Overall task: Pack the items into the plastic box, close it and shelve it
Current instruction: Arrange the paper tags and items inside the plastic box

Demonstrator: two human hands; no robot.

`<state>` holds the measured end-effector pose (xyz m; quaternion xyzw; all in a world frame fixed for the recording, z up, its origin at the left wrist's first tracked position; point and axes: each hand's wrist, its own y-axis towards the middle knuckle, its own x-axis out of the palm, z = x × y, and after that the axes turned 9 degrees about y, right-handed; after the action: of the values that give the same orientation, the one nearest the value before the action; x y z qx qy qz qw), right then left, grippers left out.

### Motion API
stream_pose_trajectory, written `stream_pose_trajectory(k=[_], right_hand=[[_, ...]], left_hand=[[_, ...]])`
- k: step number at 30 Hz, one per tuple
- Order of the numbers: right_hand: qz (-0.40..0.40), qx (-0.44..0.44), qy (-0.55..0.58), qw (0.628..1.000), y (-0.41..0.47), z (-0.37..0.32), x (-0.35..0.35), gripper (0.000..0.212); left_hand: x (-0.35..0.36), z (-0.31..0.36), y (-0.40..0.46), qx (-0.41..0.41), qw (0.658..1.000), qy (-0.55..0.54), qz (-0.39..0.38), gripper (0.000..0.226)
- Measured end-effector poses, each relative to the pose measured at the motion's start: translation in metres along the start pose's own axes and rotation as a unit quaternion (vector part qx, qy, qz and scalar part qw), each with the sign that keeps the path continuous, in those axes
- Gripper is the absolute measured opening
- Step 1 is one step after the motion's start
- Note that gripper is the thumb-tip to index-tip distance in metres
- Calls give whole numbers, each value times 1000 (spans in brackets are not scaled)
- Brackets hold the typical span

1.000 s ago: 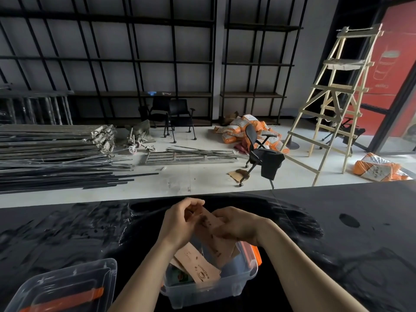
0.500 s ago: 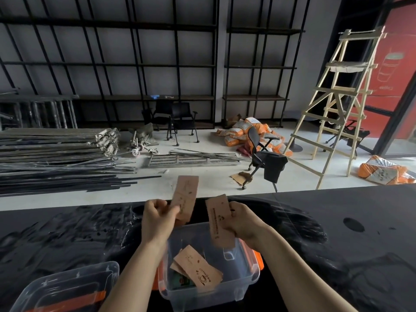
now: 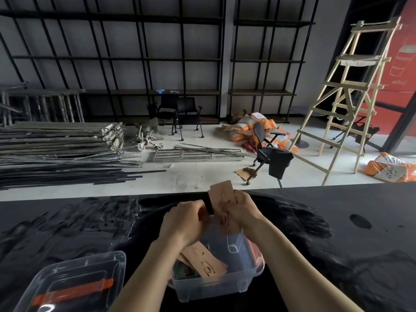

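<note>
A clear plastic box (image 3: 238, 287) with orange side latches stands on the black table in front of me. Inside lie tan paper packets (image 3: 203, 261) and a green item (image 3: 184, 271). Above the box's far rim, my right hand (image 3: 244, 210) holds a stack of tan packets (image 3: 224, 207) upright. My left hand (image 3: 184, 220) is closed next to them, touching the stack's left edge. The clear lid (image 3: 74, 282) with an orange handle lies at the lower left of the table.
The black table (image 3: 337, 233) stretches wide on both sides. Beyond it lie metal bars (image 3: 63, 154) on the floor, an office chair (image 3: 270, 156), orange sacks (image 3: 249, 129), a wooden ladder (image 3: 346, 97) and black shelving (image 3: 157, 57) along the back wall.
Half a second ago each hand held a separate packet, apart. Now both hands have come together above the box and the packets are joined in one stack.
</note>
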<state>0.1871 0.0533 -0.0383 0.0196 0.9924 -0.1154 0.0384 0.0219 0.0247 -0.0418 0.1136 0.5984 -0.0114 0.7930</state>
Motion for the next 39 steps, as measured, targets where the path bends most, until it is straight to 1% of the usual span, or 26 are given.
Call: stream_pose_trajectory(k=[1, 2, 3, 4, 6, 8, 10, 12, 15, 18, 20, 21, 22, 24, 26, 27, 28, 29, 30, 31, 33, 35, 37, 39], right_hand=[[5, -1, -34, 999, 0, -1, -4, 20], [-1, -3, -78, 997, 0, -1, -7, 22], [-14, -3, -121, 993, -1, -1, -8, 23], [-30, -2, -152, 988, -3, -1, -9, 23], [-52, -3, -198, 979, -7, 0, -7, 23], [-59, -10, -244, 968, -7, 4, -4, 25], [-60, -10, -263, 963, -7, 6, -1, 28], [-63, -14, -267, 962, -6, 7, 0, 28], [-62, -10, -270, 961, -4, 6, -1, 24], [-51, -9, -266, 963, -1, 8, -1, 18], [-45, -7, -260, 964, 0, 9, -2, 17], [-42, -5, -253, 966, 1, 10, -2, 17], [-36, -3, -245, 969, 2, 11, -3, 18], [-13, 0, -229, 973, 4, 13, -4, 18], [24, 9, -198, 980, 6, 10, -7, 25], [43, 17, -175, 983, 8, 9, -9, 29], [60, 24, -155, 986, 9, 7, -11, 31], [72, 31, -138, 987, 11, 6, -14, 30], [77, 39, -122, 989, 12, 5, -16, 28], [69, 46, -103, 991, 13, 5, -18, 27], [28, 66, -62, 996, 14, 5, -17, 27], [-14, 88, -47, 995, 12, 2, -13, 25], [-41, 109, -46, 992, 12, 0, -8, 23], [-69, 137, -11, 988, 14, -2, -5, 25]], left_hand=[[-1, -6, 0, 32, 998, 42, -23, 15], [-1, -10, -2, 63, 992, 88, -66, 29], [0, -14, -4, 90, 981, 127, -118, 43], [0, -15, -6, 119, 965, 176, -156, 53], [2, -14, -7, 197, 921, 288, -174, 60], [9, -12, -9, 242, 888, 355, -168, 65], [17, -11, -11, 251, 871, 378, -188, 70], [22, -9, -13, 251, 866, 367, -229, 71], [21, -6, -9, 257, 859, 361, -256, 62], [22, -13, -10, 249, 878, 324, -249, 55], [25, -21, -13, 245, 888, 304, -245, 60], [27, -25, -15, 239, 900, 285, -228, 58], [27, -28, -15, 229, 919, 254, -197, 50], [22, -29, -13, 188, 955, 195, -117, 34], [15, -31, -11, 126, 977, 155, -77, 43], [13, -35, -9, 87, 988, 113, -63, 44], [10, -37, -8, 47, 997, 44, -39, 35], [9, -39, -6, 17, 999, -31, -16, 22], [6, -40, -5, -6, 994, -109, 9, 15], [4, -39, -4, -25, 984, -171, 29, 15], [2, -38, -2, -59, 958, -274, 56, 19], [2, -36, 1, -77, 937, -327, 96, 23], [1, -34, 5, -76, 924, -348, 138, 23], [-1, -30, 7, -47, 919, -348, 182, 21]])
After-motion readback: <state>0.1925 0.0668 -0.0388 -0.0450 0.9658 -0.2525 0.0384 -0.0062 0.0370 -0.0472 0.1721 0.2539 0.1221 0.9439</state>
